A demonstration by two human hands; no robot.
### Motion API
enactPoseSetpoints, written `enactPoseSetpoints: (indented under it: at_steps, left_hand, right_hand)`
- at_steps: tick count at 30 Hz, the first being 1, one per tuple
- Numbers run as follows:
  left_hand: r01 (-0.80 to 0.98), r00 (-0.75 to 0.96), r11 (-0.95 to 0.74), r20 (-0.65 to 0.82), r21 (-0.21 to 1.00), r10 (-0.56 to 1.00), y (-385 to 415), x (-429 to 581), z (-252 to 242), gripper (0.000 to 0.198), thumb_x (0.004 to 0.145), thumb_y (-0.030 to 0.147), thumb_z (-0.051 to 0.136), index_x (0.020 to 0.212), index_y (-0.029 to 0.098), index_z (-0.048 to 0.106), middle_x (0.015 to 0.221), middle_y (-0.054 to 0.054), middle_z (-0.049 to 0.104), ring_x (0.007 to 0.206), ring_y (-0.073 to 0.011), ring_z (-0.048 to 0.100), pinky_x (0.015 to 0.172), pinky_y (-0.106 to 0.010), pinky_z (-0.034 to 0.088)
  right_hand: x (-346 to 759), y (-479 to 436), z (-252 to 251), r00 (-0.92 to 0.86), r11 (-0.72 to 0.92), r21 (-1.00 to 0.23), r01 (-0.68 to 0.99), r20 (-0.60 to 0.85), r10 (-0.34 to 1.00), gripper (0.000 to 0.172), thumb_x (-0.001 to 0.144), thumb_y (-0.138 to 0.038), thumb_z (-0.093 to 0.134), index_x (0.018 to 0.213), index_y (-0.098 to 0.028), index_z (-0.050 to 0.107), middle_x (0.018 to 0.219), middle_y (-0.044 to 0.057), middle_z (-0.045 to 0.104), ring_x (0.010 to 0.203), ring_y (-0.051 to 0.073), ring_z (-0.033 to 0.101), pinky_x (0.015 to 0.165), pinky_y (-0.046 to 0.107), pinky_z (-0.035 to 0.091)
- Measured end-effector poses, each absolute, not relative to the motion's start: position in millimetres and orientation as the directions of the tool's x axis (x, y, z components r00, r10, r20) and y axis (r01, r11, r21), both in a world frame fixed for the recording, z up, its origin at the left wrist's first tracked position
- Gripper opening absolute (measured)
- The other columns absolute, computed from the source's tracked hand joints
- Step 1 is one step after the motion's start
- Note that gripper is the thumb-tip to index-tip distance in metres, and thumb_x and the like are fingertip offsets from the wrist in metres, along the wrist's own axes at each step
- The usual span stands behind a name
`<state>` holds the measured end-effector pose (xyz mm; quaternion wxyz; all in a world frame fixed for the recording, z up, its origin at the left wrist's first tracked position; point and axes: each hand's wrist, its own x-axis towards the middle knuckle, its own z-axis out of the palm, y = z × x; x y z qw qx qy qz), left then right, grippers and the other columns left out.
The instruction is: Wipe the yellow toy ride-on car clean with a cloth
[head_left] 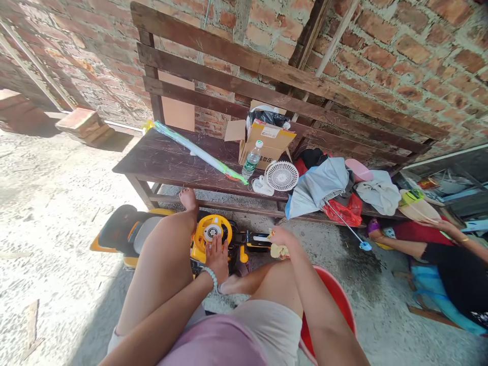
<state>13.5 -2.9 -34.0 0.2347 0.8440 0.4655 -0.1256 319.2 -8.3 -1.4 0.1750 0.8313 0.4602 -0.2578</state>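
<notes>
A yellow toy car (131, 234) is seen on the concrete floor, just in front of the bench (163, 157). The left hand (217, 256) is laid on it at the steering wheel (211, 231), its grip spread flat. A yellowish cloth (279, 250) is pinched in the grip of the right hand (282, 236), close to the car's dark front part. A fan (281, 175) and a water bottle (251, 160) are carried on the bench (another person's arm (404, 247) is visible further right).
</notes>
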Motion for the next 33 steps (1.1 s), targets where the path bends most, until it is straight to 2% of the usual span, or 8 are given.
enactPoseSetpoints:
  at_steps: [4,9,12,18,26,28,30,33]
  left_hand:
    - [0.847,0.53,-0.443,-0.407,0.295,0.744,-5,16,-40,0.086,0.091,0.022,0.057,0.172,0.01,0.033,0.183,-0.021,0.007,0.171,-0.039,0.002,0.137,-0.062,0.01]
    - [0.84,0.541,-0.45,-0.395,0.303,0.743,-4,16,-45,0.086,0.089,0.02,0.056,0.172,0.009,0.034,0.182,-0.021,0.009,0.171,-0.0398,0.004,0.136,-0.064,0.01]
    - [0.84,0.541,-0.446,-0.402,0.309,0.739,-2,15,-42,0.086,0.089,0.021,0.056,0.171,0.009,0.034,0.182,-0.022,0.007,0.171,-0.0405,0.004,0.136,-0.064,0.011]
    - [0.819,0.573,-0.459,-0.452,0.343,0.684,1,12,-33,0.088,0.09,0.021,0.058,0.173,0.01,0.029,0.183,-0.02,0.001,0.171,-0.0368,-0.003,0.138,-0.058,0.007]
    - [0.808,0.589,-0.469,-0.454,0.358,0.668,3,8,-33,0.09,0.09,0.022,0.058,0.174,0.01,0.028,0.184,-0.019,-0.001,0.171,-0.0356,-0.004,0.138,-0.056,0.008]
    - [0.807,0.59,-0.467,-0.453,0.362,0.668,3,8,-33,0.089,0.09,0.023,0.058,0.173,0.01,0.028,0.184,-0.02,-0.001,0.171,-0.0358,-0.003,0.138,-0.056,0.009]
    - [0.805,0.592,-0.467,-0.446,0.366,0.671,3,8,-34,0.09,0.09,0.023,0.059,0.173,0.009,0.029,0.183,-0.02,-0.001,0.171,-0.0363,-0.003,0.138,-0.056,0.008]
    - [0.803,0.595,-0.472,-0.435,0.364,0.676,3,8,-37,0.092,0.088,0.023,0.061,0.173,0.009,0.028,0.183,-0.021,-0.001,0.171,-0.0372,-0.004,0.138,-0.057,0.007]
  right_hand:
    - [304,4,5,0.393,-0.46,0.051,0.886,-0.609,0.689,0.023,0.073,-0.018,0.079,0.096,-0.019,0.082,0.107,0.019,0.083,0.098,0.031,0.079,0.079,0.034,0.056]
    - [267,24,6,0.271,-0.38,-0.059,0.923,-0.601,0.752,0.026,0.078,-0.024,0.078,0.104,-0.026,0.082,0.108,0.01,0.083,0.098,0.028,0.077,0.078,0.031,0.051]
    - [254,25,3,0.252,-0.365,-0.089,0.927,-0.573,0.78,0.028,0.08,-0.023,0.075,0.106,-0.027,0.081,0.11,0.009,0.082,0.102,0.028,0.075,0.079,0.03,0.05]
    - [273,-22,-7,0.303,-0.404,-0.161,0.9,-0.435,0.848,0.041,0.092,-0.02,0.062,0.131,-0.031,0.074,0.132,0.003,0.075,0.104,0.023,0.073,0.082,0.028,0.048]
    - [323,-79,-25,0.529,-0.57,-0.053,0.82,-0.313,0.789,0.048,0.095,-0.016,0.058,0.14,-0.03,0.068,0.15,0.006,0.064,0.113,0.022,0.071,0.088,0.029,0.051]
    - [334,-92,-29,0.575,-0.615,-0.116,0.78,-0.254,0.778,0.052,0.095,-0.016,0.055,0.144,-0.03,0.065,0.155,0.007,0.061,0.115,0.024,0.07,0.09,0.031,0.051]
    - [344,-101,-34,0.677,-0.689,-0.236,0.685,-0.144,0.722,0.055,0.096,-0.021,0.051,0.15,-0.027,0.06,0.159,0.01,0.057,0.12,0.028,0.069,0.094,0.035,0.052]
    - [357,-106,-42,0.852,-0.735,-0.524,0.431,-0.033,0.523,0.059,0.095,-0.03,0.05,0.153,-0.02,0.057,0.159,0.016,0.055,0.131,0.035,0.063,0.1,0.042,0.052]
